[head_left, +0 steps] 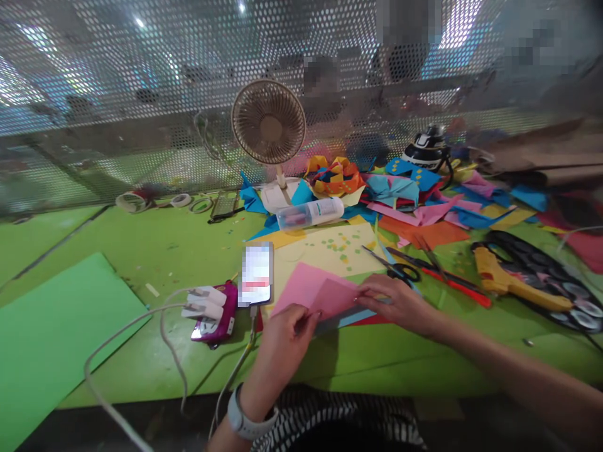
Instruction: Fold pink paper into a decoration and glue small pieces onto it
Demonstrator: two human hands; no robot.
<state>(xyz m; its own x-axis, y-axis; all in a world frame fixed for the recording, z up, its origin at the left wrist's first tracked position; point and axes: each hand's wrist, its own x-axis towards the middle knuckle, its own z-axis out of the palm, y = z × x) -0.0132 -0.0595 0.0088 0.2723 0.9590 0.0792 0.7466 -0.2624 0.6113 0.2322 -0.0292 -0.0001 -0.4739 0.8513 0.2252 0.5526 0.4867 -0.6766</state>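
A sheet of pink paper (315,285) is held up at a slant in front of me, above the sheets on the table. My left hand (287,339) pinches its near left edge, thumb and fingers together. At its right corner, my right hand (391,298) grips the paper between thumb and fingertips. Beneath it lie a blue sheet (351,319) and a pale yellow sheet (292,257) strewn with small green paper bits (343,246). Scissors (400,270) rest just beyond my right hand.
Left of the papers are a lit phone (257,273), a purple power strip (228,314) with white plugs, and cables. A green sheet (61,333) covers the far left. A fan (269,125), a bottle (311,213), colourful paper scraps (433,210) and a yellow glue gun (518,282) stand around.
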